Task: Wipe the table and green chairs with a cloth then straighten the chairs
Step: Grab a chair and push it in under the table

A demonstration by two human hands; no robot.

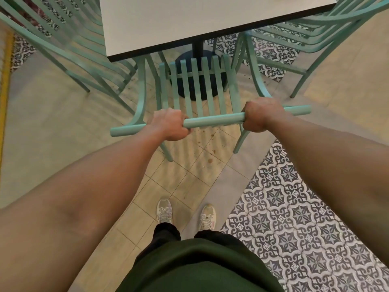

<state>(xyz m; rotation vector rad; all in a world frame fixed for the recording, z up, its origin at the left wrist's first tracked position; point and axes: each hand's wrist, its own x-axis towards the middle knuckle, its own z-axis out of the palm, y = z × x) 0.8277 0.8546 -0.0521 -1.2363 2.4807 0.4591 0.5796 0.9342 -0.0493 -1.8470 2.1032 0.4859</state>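
A green slatted chair (212, 121) stands right in front of me, its seat tucked under the near edge of the white table (168, 24). My left hand (170, 125) grips the left part of the chair's top rail. My right hand (262, 114) grips the same rail further right. Both fists are closed around the rail. No cloth is in view.
Another green chair (63, 47) stands at the table's left side and a third green chair (299, 41) at its right. The table's black pedestal base (200, 76) sits under the near chair. Crumbs dot the beige tiles (210, 159). My shoes (186, 213) stand behind the chair.
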